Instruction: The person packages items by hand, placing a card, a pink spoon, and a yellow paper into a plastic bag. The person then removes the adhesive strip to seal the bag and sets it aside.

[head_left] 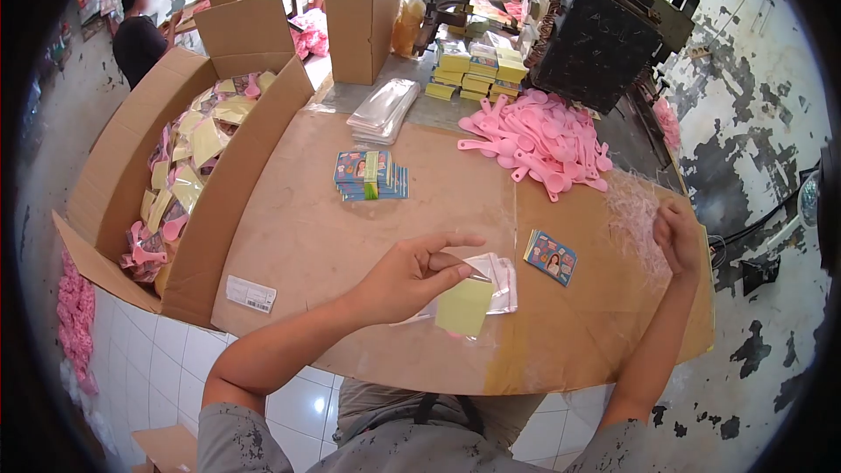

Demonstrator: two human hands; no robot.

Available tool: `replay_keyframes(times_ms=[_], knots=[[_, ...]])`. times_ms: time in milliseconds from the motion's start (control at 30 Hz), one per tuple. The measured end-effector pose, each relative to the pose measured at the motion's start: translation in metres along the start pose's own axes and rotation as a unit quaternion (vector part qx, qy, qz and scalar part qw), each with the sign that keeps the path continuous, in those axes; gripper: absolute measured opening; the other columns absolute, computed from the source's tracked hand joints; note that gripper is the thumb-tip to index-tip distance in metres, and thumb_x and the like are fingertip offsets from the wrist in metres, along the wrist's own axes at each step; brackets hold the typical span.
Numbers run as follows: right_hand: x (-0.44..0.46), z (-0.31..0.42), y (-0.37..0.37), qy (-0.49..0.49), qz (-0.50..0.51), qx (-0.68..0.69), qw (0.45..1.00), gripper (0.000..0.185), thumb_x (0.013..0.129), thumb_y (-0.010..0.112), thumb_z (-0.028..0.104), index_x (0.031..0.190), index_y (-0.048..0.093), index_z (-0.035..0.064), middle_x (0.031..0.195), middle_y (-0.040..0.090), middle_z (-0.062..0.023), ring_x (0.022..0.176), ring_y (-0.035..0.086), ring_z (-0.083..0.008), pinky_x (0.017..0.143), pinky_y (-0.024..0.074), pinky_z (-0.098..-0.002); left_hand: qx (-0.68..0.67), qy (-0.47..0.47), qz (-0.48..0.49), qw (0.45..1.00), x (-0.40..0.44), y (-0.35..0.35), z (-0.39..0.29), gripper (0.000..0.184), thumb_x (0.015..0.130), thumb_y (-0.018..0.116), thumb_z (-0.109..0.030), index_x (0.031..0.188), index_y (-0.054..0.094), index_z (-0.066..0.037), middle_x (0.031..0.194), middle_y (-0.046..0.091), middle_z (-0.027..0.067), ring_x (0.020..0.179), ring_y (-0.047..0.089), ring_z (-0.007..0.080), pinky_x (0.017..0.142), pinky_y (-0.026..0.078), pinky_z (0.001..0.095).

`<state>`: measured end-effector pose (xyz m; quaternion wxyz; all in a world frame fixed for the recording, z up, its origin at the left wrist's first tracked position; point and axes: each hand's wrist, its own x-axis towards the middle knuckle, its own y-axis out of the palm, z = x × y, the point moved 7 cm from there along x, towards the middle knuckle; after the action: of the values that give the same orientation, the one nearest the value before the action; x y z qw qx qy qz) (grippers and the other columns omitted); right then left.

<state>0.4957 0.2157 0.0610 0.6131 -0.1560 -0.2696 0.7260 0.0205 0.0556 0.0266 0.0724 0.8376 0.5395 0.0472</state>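
Left fingers (454, 275) pinch-tight on yellow card (462, 308), right fingers (669, 219) half-curled by cardboard edge (699, 320)

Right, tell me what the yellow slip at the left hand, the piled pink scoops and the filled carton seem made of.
Yellow slip: likely paper or thin card; flat, straight-edged, gloss uncertain.
Pink scoops: probably moulded plastic; smooth, evenly coloured.
Filled carton: apparently cardboard; matte brown, with folding flaps.
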Motion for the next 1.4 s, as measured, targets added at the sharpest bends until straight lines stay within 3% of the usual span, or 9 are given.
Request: replay_keyframes(times_ms=[67,200,300,400,500,600,900,1000,1400], knots=[[0.0,-0.053,-0.031,-0.002,-0.131,-0.376,0.918,0.043,0.091,0.062,0.0,0.134,0.06,0.0029,0.112,0.071,-0.0203,0.106,0.07,-0.0301,0.091,0.0561,-0.0422,0.005,0.016,0.015,1.0,0.0,0.003,0.002,0.045,0.107,0.057,-0.008,0.15,0.047,0.0,0.119,0.076,0.0142,0.109,0.068,0.0112,0.1,0.051,0.0296],[-0.031,0.004,-0.021,-0.02,-0.255,-0.356,0.899,0.05,0.09,0.062,-0.004,0.139,0.059,0.003,0.124,0.068,-0.0201,0.118,0.066,-0.0312,0.099,0.0514,-0.0423,0.039,0.034,0.016,0.999,0.004,0.002,0.007,0.047,0.108,0.056,-0.009,0.152,0.044,-0.001,0.118,0.076,0.0138,0.112,0.068,0.0122,0.101,0.051,0.0296],[-0.035,0.063,0.025,-0.038,-0.223,-0.255,0.94,0.042,0.093,0.063,-0.001,0.135,0.063,0.0035,0.117,0.07,-0.0146,0.109,0.068,-0.0255,0.093,0.053,-0.0378,0.009,0.017,-0.009,1.0,0.01,0.002,0.011,0.045,0.109,0.056,-0.012,0.15,0.045,0.002,0.118,0.076,0.0134,0.112,0.067,0.0104,0.1,0.052,0.0296],[-0.042,0.127,0.131,-0.045,0.027,-0.048,0.997,0.034,0.096,0.067,0.007,0.13,0.066,0.0041,0.105,0.07,-0.0067,0.097,0.067,-0.0158,0.084,0.0532,-0.0318,0.02,0.045,-0.028,0.998,0.009,0.002,0.009,0.045,0.108,0.057,-0.013,0.149,0.046,0.003,0.119,0.076,0.0142,0.113,0.067,0.0118,0.099,0.054,0.0296],[-0.067,0.18,0.215,-0.149,0.189,0.066,0.968,0.037,0.095,0.074,0.011,0.13,0.066,0.0032,0.1,0.07,-0.0047,0.089,0.065,-0.0112,0.078,0.0531,-0.0296,0.01,0.041,-0.04,0.998,0.009,0.004,0.012,0.044,0.108,0.059,-0.013,0.147,0.049,0.003,0.119,0.075,0.0153,0.112,0.068,0.0131,0.099,0.054,0.0293],[-0.066,0.176,0.254,-0.073,0.253,0.142,0.954,0.036,0.096,0.074,0.01,0.13,0.066,0.0018,0.1,0.069,-0.0034,0.088,0.064,-0.0095,0.077,0.0519,-0.0262,0.023,0.039,-0.043,0.998,0.009,0.001,0.014,0.041,0.107,0.059,-0.011,0.145,0.051,0.001,0.117,0.076,0.0154,0.114,0.069,0.015,0.1,0.054,0.0307],[-0.048,0.157,0.257,-0.1,0.195,0.266,0.939,0.016,0.1,0.068,0.004,0.114,0.071,-0.0027,0.099,0.068,-0.0006,0.088,0.065,-0.0072,0.075,0.0526,-0.0236,0.031,0.017,-0.072,0.997,0.013,-0.012,0.026,0.031,0.103,0.067,-0.013,0.128,0.067,0.005,0.113,0.076,0.0127,0.106,0.071,0.0151,0.093,0.059,0.03],[-0.048,0.141,0.264,-0.022,0.202,0.299,0.932,0.014,0.099,0.067,0.002,0.112,0.073,-0.0024,0.102,0.07,-0.0023,0.09,0.066,-0.0081,0.077,0.0546,-0.0243,0.043,0.01,-0.093,0.995,0.012,-0.014,0.027,0.026,0.103,0.068,-0.012,0.123,0.071,0.004,0.11,0.076,0.0117,0.1,0.072,0.0128,0.089,0.06,0.0289],[-0.045,0.138,0.254,-0.088,0.203,0.319,0.922,0.014,0.098,0.067,0.001,0.109,0.075,-0.0026,0.105,0.07,-0.0056,0.087,0.067,-0.0099,0.076,0.0561,-0.0255,0.019,0.082,-0.088,0.993,0.012,-0.018,0.024,0.024,0.1,0.069,-0.006,0.122,0.073,0.003,0.111,0.077,0.0071,0.096,0.07,0.0094,0.082,0.056,0.0239]])
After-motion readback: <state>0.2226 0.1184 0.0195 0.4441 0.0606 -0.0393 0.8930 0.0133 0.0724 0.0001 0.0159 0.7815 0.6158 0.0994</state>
